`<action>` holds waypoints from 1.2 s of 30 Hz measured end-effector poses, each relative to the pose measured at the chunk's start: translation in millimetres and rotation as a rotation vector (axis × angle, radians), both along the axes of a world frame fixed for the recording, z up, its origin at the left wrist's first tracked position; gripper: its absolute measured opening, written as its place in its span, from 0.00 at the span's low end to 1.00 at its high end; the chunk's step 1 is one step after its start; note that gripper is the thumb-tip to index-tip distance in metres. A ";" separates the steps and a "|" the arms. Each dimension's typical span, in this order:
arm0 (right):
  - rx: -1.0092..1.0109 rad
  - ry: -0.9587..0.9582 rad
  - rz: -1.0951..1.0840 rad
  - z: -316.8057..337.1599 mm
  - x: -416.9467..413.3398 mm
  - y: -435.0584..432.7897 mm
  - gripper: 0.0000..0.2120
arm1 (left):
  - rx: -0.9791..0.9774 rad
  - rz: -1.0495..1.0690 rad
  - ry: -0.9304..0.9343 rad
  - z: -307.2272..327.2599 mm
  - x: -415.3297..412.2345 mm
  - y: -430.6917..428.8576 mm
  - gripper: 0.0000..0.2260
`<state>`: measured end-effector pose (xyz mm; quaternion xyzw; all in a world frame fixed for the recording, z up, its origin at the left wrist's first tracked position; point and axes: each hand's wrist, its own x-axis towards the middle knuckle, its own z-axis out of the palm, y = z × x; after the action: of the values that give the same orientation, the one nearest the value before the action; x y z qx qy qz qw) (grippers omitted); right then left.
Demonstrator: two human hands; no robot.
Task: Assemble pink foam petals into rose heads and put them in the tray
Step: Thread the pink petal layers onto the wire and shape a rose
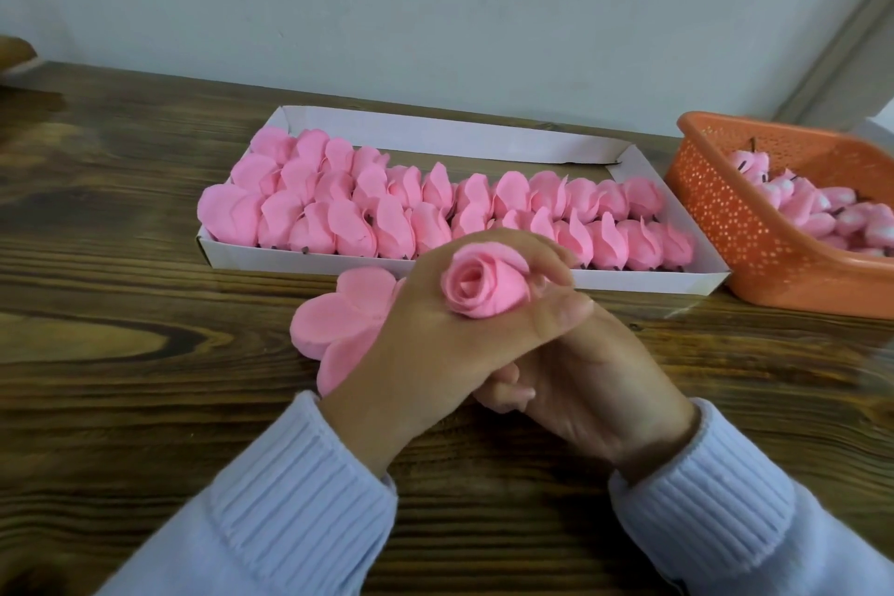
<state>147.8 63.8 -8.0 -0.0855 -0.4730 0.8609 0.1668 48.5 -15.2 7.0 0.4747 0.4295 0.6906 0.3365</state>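
**Rose head being shaped just in front of the tray [629, 282]**
Flat petals [334, 319] lie on the tabletop before the tray's front wall. The left hand [421, 344] has its grip curled round the rose head [481, 288], just in front of the tray. The right hand [600, 382] curls beneath; I cannot tell what it holds. Squeeze gently at the base, keeping the outer petal wrapped.
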 end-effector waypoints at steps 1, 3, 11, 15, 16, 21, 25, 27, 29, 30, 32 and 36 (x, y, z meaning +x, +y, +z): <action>0.021 -0.027 -0.011 0.0 -0.3 0.4 0.14 | -0.007 0.002 0.016 0.0 0.9 -0.3 0.02; 0.029 -0.017 0.012 1.1 0.2 0.5 0.17 | 0.019 0.017 0.013 1.5 0.5 0.5 0.01; 0.052 -0.024 0.020 -0.5 0.5 -1.0 0.23 | 0.003 0.010 -0.087 0.0 -0.2 1.6 0.03; 0.091 -0.041 0.029 1.1 -0.8 -1.8 0.18 | -0.043 0.002 -0.075 2.1 0.0 1.9 0.07; 0.064 -0.003 0.030 1.3 -0.3 -2.3 0.17 | -0.039 0.005 -0.087 2.3 -0.8 2.2 0.08; 0.020 0.027 -0.004 1.5 0.5 -1.2 0.19 | -0.036 0.011 -0.032 2.4 -1.9 1.4 0.06; 0.252 -0.164 -0.083 -2.3 -0.9 1.1 0.21 | -0.090 -0.007 0.014 1.2 1.8 1.0 0.10; 0.187 -0.106 -0.062 -1.8 -1.2 -1.5 0.21 | -0.078 0.004 -0.011 2.9 1.6 1.0 0.11; 0.090 0.008 0.006 0.4 -1.3 -4.5 0.17 | -0.062 0.036 -0.091 4.2 -0.4 1.6 0.11; 0.065 0.048 0.028 0.4 -0.7 -4.8 0.16 | -0.066 0.055 -0.121 4.2 -1.6 2.1 0.11; 0.074 0.103 0.030 -1.8 0.1 -4.6 0.13 | -0.073 0.057 -0.145 3.1 -2.8 2.6 0.10; 0.136 0.036 0.005 -1.9 -1.9 -3.0 0.19 | -0.064 -0.055 -0.149 3.3 -1.5 1.0 0.08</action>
<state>145.8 60.8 -9.9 -0.0573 -0.5277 0.8285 0.1786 47.1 -14.2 10.3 0.4227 0.4119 0.7005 0.4011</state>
